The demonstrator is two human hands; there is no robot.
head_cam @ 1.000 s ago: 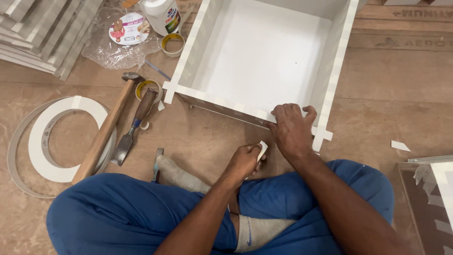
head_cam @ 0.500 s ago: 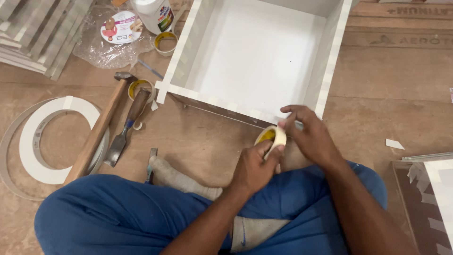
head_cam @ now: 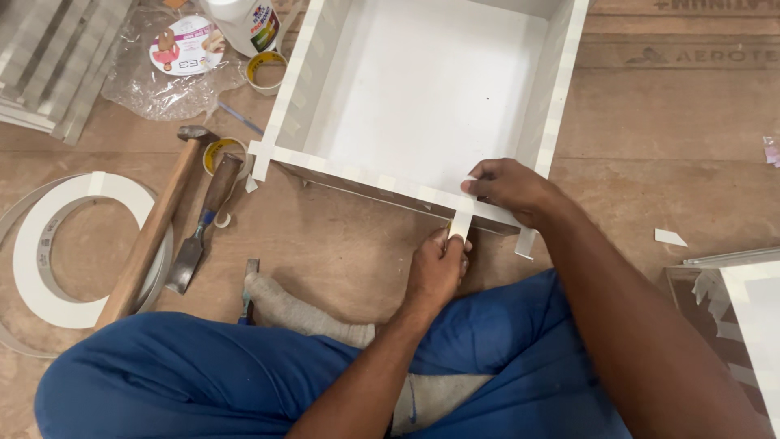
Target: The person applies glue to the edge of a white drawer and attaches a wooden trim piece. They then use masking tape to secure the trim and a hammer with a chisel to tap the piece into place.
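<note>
A white open-topped box (head_cam: 422, 97) lies on the plywood floor in front of my crossed legs. A short strip of pale masking tape (head_cam: 461, 219) runs over its near wall, close to the right corner. My right hand (head_cam: 508, 185) grips that wall and presses the strip's top end onto the rim. My left hand (head_cam: 437, 268) is just below the box and pinches the strip's lower end, pulling it down the outer face. Other tape strips cross the box's edges and corners.
To the left lie a wooden-handled hammer (head_cam: 154, 228), a chisel (head_cam: 203, 228), two tape rolls (head_cam: 223, 150) (head_cam: 264, 69), a white edge-band coil (head_cam: 49, 244), a glue bottle (head_cam: 244, 16) and a plastic bag (head_cam: 175, 49). A taped panel (head_cam: 747, 317) lies at the right.
My hands held a tape roll together in front of the box; now a torn strip is laid over the near wall, right hand on its top, left hand pulling its lower end.
</note>
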